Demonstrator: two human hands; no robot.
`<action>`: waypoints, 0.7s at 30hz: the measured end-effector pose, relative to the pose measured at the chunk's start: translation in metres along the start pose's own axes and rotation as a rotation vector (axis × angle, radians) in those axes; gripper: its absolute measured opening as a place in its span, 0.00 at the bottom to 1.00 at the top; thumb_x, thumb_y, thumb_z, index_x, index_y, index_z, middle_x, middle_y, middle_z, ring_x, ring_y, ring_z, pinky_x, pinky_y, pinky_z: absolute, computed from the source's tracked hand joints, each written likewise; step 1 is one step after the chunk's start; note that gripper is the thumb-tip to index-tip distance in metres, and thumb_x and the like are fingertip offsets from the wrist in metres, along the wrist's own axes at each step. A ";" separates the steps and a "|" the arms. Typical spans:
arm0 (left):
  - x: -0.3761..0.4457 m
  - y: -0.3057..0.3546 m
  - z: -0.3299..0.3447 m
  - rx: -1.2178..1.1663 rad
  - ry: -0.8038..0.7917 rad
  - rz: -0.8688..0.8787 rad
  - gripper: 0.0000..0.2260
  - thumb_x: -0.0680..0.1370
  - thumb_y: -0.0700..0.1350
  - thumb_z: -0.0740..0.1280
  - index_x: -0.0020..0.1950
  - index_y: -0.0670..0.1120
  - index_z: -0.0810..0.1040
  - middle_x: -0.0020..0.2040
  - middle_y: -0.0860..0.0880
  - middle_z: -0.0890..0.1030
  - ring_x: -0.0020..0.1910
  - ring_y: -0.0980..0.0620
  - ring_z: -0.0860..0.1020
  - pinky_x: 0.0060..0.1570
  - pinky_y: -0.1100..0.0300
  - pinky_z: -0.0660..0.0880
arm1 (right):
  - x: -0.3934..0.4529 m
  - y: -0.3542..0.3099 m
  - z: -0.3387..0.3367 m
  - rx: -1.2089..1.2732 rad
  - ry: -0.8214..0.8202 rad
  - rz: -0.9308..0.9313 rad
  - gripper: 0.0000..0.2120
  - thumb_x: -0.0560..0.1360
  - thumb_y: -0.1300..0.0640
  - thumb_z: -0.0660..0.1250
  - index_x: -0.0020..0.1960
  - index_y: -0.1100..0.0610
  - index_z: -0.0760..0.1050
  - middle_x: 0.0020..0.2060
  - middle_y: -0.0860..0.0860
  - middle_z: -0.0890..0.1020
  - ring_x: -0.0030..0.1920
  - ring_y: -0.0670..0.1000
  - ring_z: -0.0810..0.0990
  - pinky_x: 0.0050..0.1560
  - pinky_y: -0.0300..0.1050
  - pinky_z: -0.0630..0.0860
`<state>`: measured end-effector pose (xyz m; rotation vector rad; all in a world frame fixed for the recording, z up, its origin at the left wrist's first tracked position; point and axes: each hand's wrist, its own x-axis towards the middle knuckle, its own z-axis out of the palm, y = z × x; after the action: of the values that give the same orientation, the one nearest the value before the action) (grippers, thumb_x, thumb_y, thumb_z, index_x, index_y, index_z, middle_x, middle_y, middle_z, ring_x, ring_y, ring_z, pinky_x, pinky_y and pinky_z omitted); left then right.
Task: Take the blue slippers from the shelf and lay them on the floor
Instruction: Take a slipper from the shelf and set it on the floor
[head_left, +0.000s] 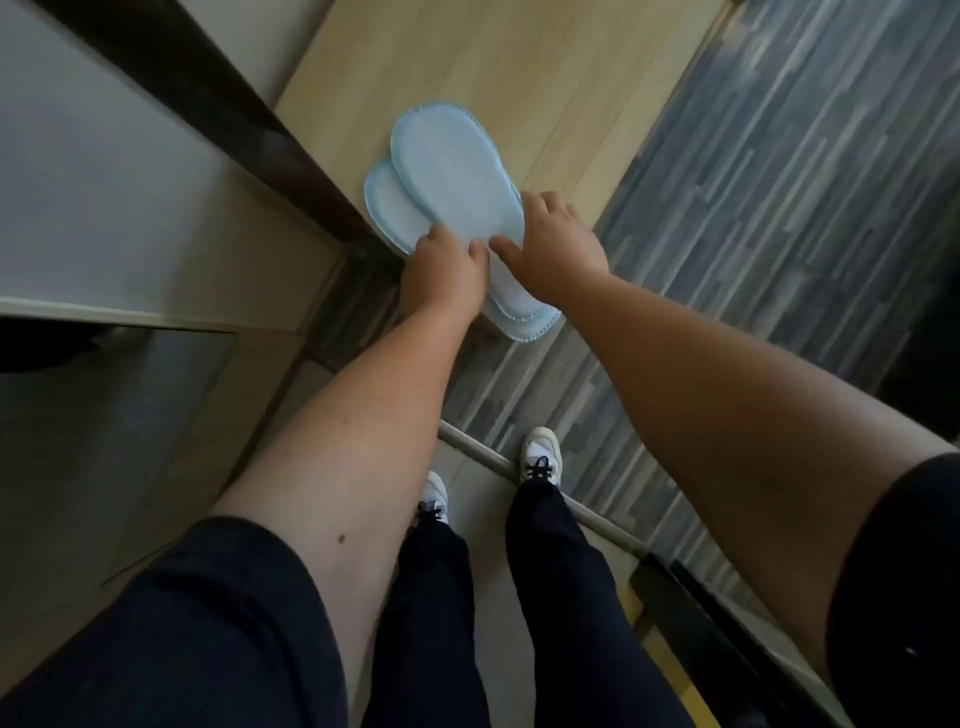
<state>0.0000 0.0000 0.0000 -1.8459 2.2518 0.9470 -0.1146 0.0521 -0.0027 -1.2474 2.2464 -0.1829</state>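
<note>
Two flat light-blue slippers (447, 182) are stacked sole-up, one partly over the other. They hang above the light wooden floor (519, 67), with their heel ends toward me. My left hand (447, 270) grips their left edge near the middle. My right hand (558, 244) grips their right edge, with the thumb on the top sole. Both hands cover the middle of the slippers.
A dark-framed cabinet or shelf unit (156, 171) stands at the left. A grey striped carpet (779, 208) lies at the right. A metal threshold strip (571, 499) runs under my feet in white sneakers (540, 457).
</note>
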 end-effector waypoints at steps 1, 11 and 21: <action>0.004 0.005 -0.002 -0.025 -0.008 -0.050 0.19 0.79 0.53 0.58 0.60 0.40 0.71 0.59 0.40 0.77 0.56 0.39 0.77 0.44 0.52 0.70 | 0.007 0.000 0.000 0.007 -0.005 0.008 0.29 0.77 0.41 0.61 0.71 0.57 0.63 0.67 0.56 0.70 0.66 0.59 0.70 0.61 0.55 0.72; 0.032 0.010 0.003 -0.203 0.032 -0.327 0.14 0.80 0.45 0.56 0.62 0.39 0.69 0.62 0.39 0.77 0.60 0.38 0.76 0.54 0.50 0.72 | 0.035 0.005 -0.001 0.174 -0.142 0.131 0.22 0.75 0.49 0.67 0.65 0.58 0.71 0.58 0.56 0.78 0.56 0.58 0.77 0.50 0.50 0.74; 0.012 -0.005 -0.012 -0.674 -0.040 -0.343 0.08 0.77 0.50 0.63 0.46 0.47 0.75 0.48 0.45 0.81 0.49 0.43 0.81 0.54 0.47 0.79 | 0.021 0.006 -0.032 0.559 -0.143 0.275 0.09 0.74 0.51 0.68 0.50 0.56 0.79 0.45 0.51 0.81 0.46 0.52 0.80 0.46 0.46 0.77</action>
<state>0.0050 -0.0169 0.0018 -2.3084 1.6052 1.7876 -0.1440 0.0338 0.0134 -0.6305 2.0162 -0.5524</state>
